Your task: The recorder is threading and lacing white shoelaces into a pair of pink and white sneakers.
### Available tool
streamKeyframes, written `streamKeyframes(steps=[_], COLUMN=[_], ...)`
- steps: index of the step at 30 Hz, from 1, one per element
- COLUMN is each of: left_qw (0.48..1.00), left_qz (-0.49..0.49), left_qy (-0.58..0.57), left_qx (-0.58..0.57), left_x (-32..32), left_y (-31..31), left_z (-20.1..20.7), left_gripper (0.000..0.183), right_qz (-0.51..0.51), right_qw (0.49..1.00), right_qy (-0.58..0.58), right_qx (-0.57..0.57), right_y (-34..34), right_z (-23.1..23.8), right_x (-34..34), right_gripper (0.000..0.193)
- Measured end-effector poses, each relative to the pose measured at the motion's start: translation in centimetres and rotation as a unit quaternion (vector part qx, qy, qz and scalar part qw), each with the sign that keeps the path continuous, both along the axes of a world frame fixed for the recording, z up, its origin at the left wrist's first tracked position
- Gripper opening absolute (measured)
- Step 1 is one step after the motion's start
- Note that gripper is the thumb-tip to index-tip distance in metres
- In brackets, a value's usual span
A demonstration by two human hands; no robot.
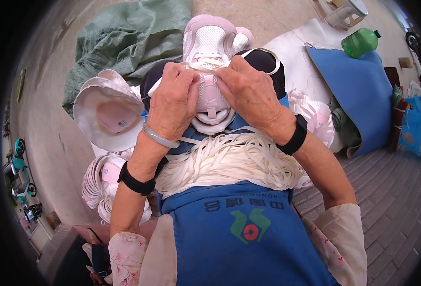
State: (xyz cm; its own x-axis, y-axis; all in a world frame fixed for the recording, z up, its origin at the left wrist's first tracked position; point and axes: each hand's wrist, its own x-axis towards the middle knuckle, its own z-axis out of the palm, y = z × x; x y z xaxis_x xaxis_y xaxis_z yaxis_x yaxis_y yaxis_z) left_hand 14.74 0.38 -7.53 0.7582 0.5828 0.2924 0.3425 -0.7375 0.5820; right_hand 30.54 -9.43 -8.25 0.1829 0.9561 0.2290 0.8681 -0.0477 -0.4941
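Observation:
A pink and white sneaker (209, 39) rests on my lap, toe away from me, its padded tongue nearest. Cream shoelace (276, 56) crosses its upper and loops out to the right. At the left edge of the lacing, my left hand (173, 99) is closed in a pinch on the lace. My right hand (254, 90) pinches the lace on the opposite side, fingers curled. The fingertips are partly hidden. Between my forearms, a thick heap of cream laces (225, 164) lies across my blue apron (205, 238). Behind the sneaker, part of another pink shoe (243, 38) shows.
Left of my lap are a white cup-shaped stack of shoe parts (89, 107) and bundled pink uppers (96, 178). More uppers (318, 117) lie at right. Beyond are a green woven sack (129, 38), blue sheet (353, 90), green bottle (359, 43) and blue stool (414, 124).

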Motion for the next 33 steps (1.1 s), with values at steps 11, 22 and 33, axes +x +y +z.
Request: streamKeyframes(steps=[11, 22, 33], left_qw=[0.999, 0.996, 0.997], left_qz=[0.02, 0.051, 0.046], left_qy=[-0.043, -0.072, -0.054], left_qx=[-0.012, -0.011, -0.036], left_x=[0.3, 0.5, 0.6], left_y=[0.1, -0.3, -0.3], left_z=[-0.9, -1.4, -1.4], left_gripper=[0.009, 0.011, 0.012], right_qz=[0.039, 0.08, 0.068], right_qw=[0.998, 0.989, 0.996], right_qy=[-0.043, -0.121, -0.063], right_qx=[0.03, -0.014, -0.01], right_y=[0.5, 0.5, 0.5], right_z=[0.0, 0.6, 0.5], right_x=[-0.2, -0.1, 0.0], right_gripper=[0.006, 0.007, 0.011])
